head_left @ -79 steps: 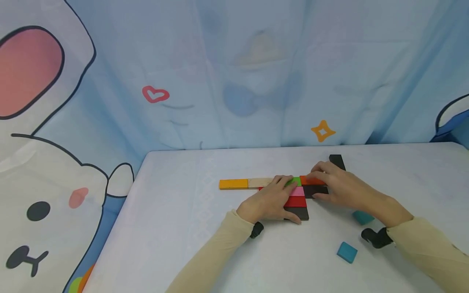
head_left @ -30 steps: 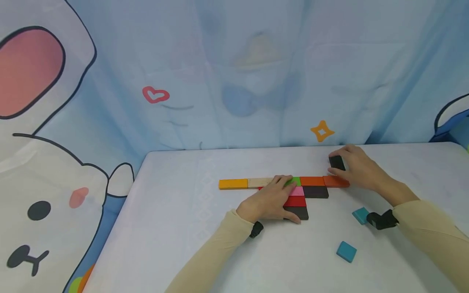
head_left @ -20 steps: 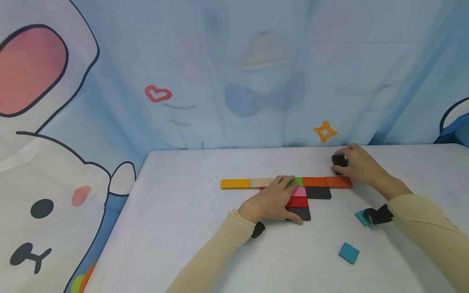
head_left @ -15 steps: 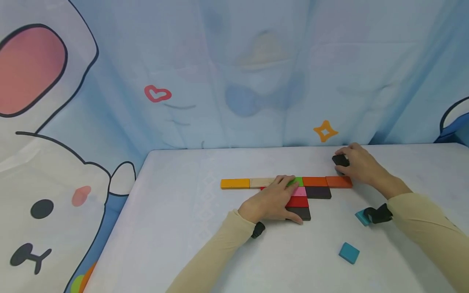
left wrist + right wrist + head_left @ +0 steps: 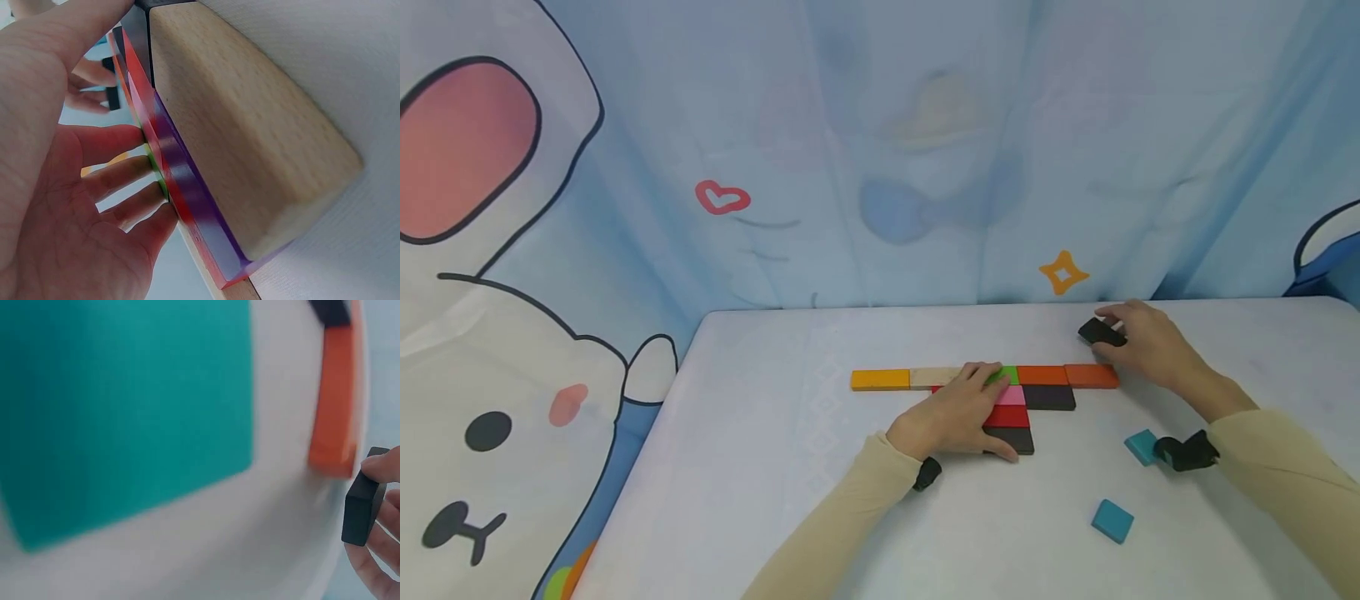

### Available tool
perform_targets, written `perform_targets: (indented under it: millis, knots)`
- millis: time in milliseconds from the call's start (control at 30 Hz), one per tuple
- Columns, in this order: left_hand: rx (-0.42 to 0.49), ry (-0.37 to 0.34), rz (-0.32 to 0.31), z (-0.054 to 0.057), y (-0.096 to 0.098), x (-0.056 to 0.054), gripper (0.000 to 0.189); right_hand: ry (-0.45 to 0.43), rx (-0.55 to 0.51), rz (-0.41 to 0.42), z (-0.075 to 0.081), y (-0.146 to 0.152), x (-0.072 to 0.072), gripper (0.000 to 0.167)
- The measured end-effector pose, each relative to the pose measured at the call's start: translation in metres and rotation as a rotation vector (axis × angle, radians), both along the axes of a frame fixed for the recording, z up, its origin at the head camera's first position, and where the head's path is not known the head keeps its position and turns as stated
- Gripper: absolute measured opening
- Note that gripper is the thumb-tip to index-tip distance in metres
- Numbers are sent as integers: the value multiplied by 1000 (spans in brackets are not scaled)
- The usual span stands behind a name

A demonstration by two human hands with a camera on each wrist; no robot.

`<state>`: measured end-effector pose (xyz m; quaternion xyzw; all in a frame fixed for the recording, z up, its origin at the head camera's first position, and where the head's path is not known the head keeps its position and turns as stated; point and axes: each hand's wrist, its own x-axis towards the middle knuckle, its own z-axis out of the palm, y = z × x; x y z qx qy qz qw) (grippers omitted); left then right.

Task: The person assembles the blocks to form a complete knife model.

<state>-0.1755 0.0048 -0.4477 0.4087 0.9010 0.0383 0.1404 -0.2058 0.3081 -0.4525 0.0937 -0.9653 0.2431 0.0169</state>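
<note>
My right hand (image 5: 1157, 346) pinches a black block (image 5: 1102, 332) between thumb and fingers, behind the right end of the block layout. The right wrist view shows this black block (image 5: 357, 512) upright in the grip. My left hand (image 5: 947, 414) lies across the layout with fingers spread, fingertips at the green block (image 5: 1004, 376) and thumb by the front dark block (image 5: 1009, 440). Yellow (image 5: 880, 380), pale wood and two orange blocks (image 5: 1092, 377) line the back row. Pink, red and dark blocks sit in front. Under the left palm are plain wood (image 5: 244, 119) and purple (image 5: 200, 200) blocks.
Two teal blocks lie on the white tabletop at front right: one alone (image 5: 1112, 521), the other (image 5: 1140, 447) partly behind the right wrist's black camera (image 5: 1187, 452). A blue printed curtain (image 5: 850, 150) hangs along the table's back edge.
The right hand has left the orange blocks at the row's right end and gripped the black block behind it. That block has turned from lengthwise to slanted. The left hand stays in place.
</note>
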Motion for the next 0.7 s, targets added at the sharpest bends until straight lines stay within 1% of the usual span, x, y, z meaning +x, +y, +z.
perform_targets:
  millis: [100,167,233,300,400,467,533,700]
  knots:
    - [8,-2,0,0,-1,-1,103,58,4,30,9,-12,8,52]
    - [13,1,0,-1,-2,-2,103,103,18,64,17,-24,16,51]
    - [15,-2,2,-1,-3,-3,104,149,30,116,25,-37,24,49]
    - [15,-4,5,-1,-4,-4,104,216,33,176,31,-48,32,47]
    - [15,-7,7,-2,-4,-4,104,317,28,268,35,-61,44,45]
    - [13,-4,6,-2,-3,-5,104,348,23,311,36,-66,50,46]
    - [8,-2,6,-2,-3,-4,104,328,25,338,36,-69,56,46]
    - [-1,0,7,-2,-1,-4,104,222,74,363,32,-72,69,46]
